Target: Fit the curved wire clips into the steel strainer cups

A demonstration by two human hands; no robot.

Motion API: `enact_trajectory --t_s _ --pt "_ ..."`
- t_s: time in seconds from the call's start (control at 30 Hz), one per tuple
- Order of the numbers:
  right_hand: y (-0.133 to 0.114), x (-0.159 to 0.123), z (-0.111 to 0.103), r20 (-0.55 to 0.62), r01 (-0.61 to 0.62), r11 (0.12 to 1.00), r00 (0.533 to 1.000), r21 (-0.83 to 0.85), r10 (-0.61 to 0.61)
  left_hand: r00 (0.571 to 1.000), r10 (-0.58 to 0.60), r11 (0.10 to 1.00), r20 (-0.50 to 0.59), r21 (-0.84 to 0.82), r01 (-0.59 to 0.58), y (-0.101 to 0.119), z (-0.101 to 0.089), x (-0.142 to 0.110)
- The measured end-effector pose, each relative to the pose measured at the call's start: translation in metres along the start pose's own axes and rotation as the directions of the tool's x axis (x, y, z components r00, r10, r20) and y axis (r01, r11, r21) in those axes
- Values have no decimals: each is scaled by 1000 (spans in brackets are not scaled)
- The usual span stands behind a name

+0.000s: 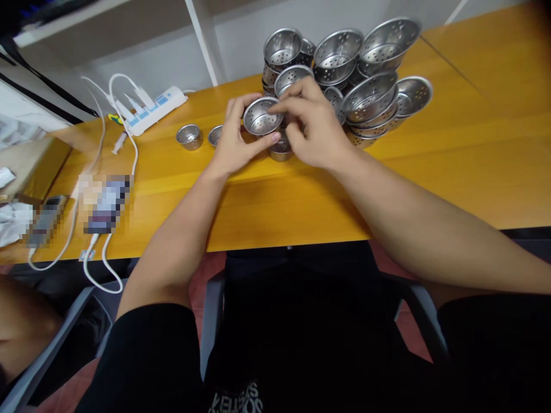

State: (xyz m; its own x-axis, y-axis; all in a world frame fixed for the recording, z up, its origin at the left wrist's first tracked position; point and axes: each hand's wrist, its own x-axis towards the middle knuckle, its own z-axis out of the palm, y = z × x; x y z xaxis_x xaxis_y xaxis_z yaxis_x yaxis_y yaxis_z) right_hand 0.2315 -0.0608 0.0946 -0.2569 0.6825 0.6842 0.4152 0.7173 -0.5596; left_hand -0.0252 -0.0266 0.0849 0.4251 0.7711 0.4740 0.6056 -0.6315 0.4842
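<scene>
My left hand (232, 135) grips a small perforated metal bowl (260, 117) by its side, thumb along the front and fingers behind, its mouth turned up toward me. At the bowl's right rim is my right hand (307, 123), with bent fingers and the index fingertip reaching into the opening; whether it pinches the rim I cannot tell. Below the two hands stands another small metal bowl (280, 150), partly covered by them. To the left a small perforated bowl (189, 136) sits upright, and a smaller bowl (214, 135) is half hidden behind my left hand.
Stacks of perforated metal bowls (372, 97) in several sizes crowd the back right of the wooden table (293, 212). At left lie a white power strip (157, 109) with cables, a charging phone (107, 203) and a second phone (46, 221). A person's leg (26, 327) shows at lower left.
</scene>
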Motion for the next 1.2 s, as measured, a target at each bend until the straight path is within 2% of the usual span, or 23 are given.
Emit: enact_trajectory --t_s 0.17,0.3,0.43,0.57,0.73,0.87,0.97,1.03,1.13,1.2 --pt "-14 2 -10 -181 11 999 983 -45 -19 995 -43 999 87 -25 46 10 -6 -3" --pt "-24 1 -13 -180 -62 992 983 -111 41 993 -6 999 118 -52 12 17 1 -6" --pt "-23 1 -11 -220 13 998 975 -65 -27 990 -13 1000 142 -20 16 22 14 -5" --pt "-20 2 -7 -245 35 999 969 -5 -35 990 -26 998 141 -51 33 27 23 -3" --pt "-19 1 -6 -242 45 999 969 -19 -48 985 -54 997 162 -45 62 31 26 -4" --pt "-19 1 -8 -199 -3 1000 980 -29 -3 982 -21 998 185 -55 32 29 19 -6" --pt "-21 0 -9 -191 -19 999 981 -44 10 989 4 1000 148 -30 1 18 5 -5" --pt "-22 0 -8 -222 28 998 974 -49 -38 999 -8 1000 45 17 8 2 -9 -2" --pt "-21 1 -6 -269 122 992 954 -45 -129 987 -85 980 -139 166 107 -33 -29 2" --pt "-21 1 -6 -267 132 990 954 -39 -138 971 -177 947 -160 239 212 -60 -35 1"
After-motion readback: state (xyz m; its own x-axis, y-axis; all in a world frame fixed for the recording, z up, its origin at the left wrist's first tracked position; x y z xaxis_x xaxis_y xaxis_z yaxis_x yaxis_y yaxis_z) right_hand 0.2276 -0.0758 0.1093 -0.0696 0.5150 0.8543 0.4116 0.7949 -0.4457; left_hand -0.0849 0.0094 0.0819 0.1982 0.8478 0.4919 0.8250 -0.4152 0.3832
